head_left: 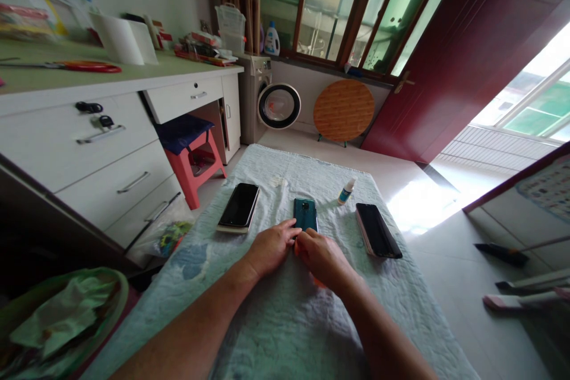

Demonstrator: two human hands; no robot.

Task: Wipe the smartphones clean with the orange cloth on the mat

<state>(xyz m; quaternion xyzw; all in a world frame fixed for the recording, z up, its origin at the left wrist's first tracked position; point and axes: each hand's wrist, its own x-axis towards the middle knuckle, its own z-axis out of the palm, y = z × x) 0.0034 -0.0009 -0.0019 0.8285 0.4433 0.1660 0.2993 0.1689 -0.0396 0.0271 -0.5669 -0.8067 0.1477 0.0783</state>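
A teal smartphone (304,214) lies back side up on the cloth-covered table, its round camera patch toward the far end. The fingers of my left hand (274,244) are pressed against its lower left edge. Curled over its near end is my right hand (321,254), closed on an orange object (319,281) that is mostly hidden under the palm. A black-screened phone (240,205) rests on a pale box to the left. Another dark phone (378,230) sits on a box to the right. A small spray bottle (346,191) stands behind the teal phone, to its right.
The table has a pale blue quilted cloth (267,309). Left of it are a waste bin (120,285), a pink stool (196,166) and a white desk (102,160). Beyond stand a washing machine (255,95) with its door open and a round wooden tabletop (344,110).
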